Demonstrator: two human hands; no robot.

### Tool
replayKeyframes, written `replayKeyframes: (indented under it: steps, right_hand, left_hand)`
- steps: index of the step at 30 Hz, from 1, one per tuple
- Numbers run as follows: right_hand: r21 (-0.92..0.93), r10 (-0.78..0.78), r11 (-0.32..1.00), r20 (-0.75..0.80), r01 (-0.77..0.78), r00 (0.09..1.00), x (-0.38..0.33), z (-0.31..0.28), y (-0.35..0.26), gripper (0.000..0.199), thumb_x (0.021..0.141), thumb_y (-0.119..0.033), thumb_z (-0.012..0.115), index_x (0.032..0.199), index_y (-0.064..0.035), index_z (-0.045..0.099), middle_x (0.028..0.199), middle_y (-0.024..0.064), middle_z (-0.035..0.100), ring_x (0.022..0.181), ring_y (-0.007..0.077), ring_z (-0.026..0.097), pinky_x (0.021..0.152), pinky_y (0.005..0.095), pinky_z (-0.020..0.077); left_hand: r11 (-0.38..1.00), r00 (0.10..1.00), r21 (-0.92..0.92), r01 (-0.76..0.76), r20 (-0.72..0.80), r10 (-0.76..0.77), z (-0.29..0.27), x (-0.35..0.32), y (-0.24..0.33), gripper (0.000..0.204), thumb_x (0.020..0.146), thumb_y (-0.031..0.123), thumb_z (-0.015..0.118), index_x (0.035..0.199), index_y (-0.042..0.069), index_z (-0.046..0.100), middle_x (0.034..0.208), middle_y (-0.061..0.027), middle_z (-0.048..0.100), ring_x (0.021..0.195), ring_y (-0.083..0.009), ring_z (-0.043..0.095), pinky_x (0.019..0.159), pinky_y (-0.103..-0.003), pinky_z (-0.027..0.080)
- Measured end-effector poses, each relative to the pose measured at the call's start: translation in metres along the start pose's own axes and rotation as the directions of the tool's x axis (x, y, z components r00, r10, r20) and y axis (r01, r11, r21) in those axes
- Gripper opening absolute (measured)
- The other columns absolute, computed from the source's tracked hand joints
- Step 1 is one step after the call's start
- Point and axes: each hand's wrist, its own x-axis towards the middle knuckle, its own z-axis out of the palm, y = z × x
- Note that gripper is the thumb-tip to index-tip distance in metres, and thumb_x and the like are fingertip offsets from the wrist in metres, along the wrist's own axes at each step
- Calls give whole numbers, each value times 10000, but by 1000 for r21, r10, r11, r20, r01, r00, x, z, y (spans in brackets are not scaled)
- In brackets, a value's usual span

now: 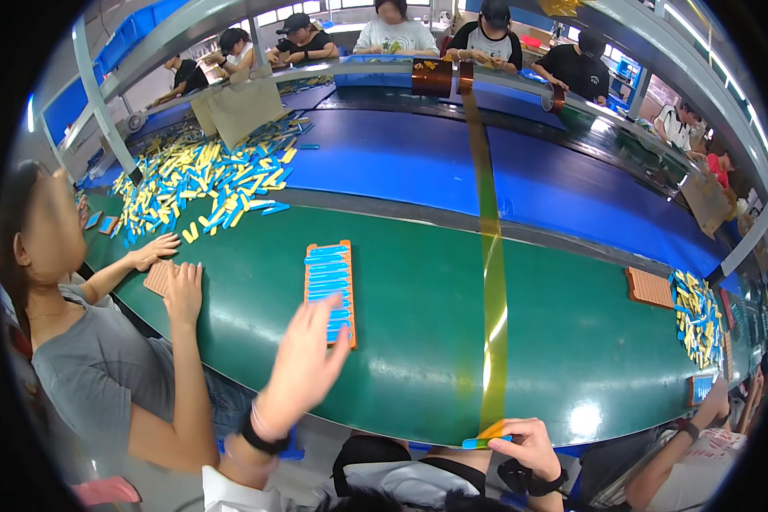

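An orange ribbed tray (352,290) lies on the green tabletop, with several blue strips (328,275) set side by side across it. My left hand (305,354) reaches over the tray's near end, fingers apart; whether a fingertip touches a strip I cannot tell. At the table's near edge my right hand (529,445) is closed on a small blue strip (480,444), with an orange-yellow piece (497,429) just above it. A band of clear yellow tape (494,324) stretches from the far side of the table down to this hand.
Tape rolls (432,77) hang on a bar at the back. A large heap of blue and yellow strips (205,183) lies far left, a smaller heap (698,320) at right beside another orange tray (650,288). A co-worker's hands (179,286) hold a tray close at left.
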Motion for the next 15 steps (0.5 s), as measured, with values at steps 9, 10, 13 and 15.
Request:
replayKeyframes:
  steps: [9, 10, 13, 15]
  right_hand:
    - [68, -42, 997, 35, 39, 999, 0, -4, 2, 79, 748, -41, 623, 776, 33, 618, 780, 89, 633, 629, 134, 560, 567, 222, 418]
    - [47, -54, 998, 61, 51, 997, 0, -5, 1, 83, 751, -44, 621, 772, 36, 614, 781, 90, 631, 627, 132, 556, 563, 221, 415]
    - [70, -72, 995, 65, 67, 995, 0, -5, -1, 82, 758, -45, 615, 770, 36, 609, 774, 88, 628, 616, 127, 548, 547, 216, 408]
    - [86, -80, 994, 64, 74, 995, 2, -6, 1, 81, 761, -44, 612, 771, 36, 609, 770, 87, 627, 600, 119, 542, 531, 212, 402]
  left_hand:
    - [962, 943, 271, -39, 328, -54, 32, 57, -70, 623, 855, 289, 473, 1301, -33, 180, 1224, -187, 404, 1191, -300, 345, 1012, -484, 147]
    - [962, 942, 270, -47, 333, -47, 34, 58, -70, 623, 855, 289, 473, 1301, -33, 180, 1224, -187, 404, 1191, -300, 345, 1012, -484, 147]
    - [962, 950, 267, -60, 310, -27, 36, 61, -73, 636, 851, 304, 482, 1301, -30, 182, 1208, -176, 426, 1174, -296, 367, 1009, -485, 149]
    - [969, 949, 245, -26, 312, -53, 35, 65, -71, 638, 849, 312, 487, 1299, -27, 188, 1196, -167, 443, 1157, -292, 389, 1007, -481, 154]
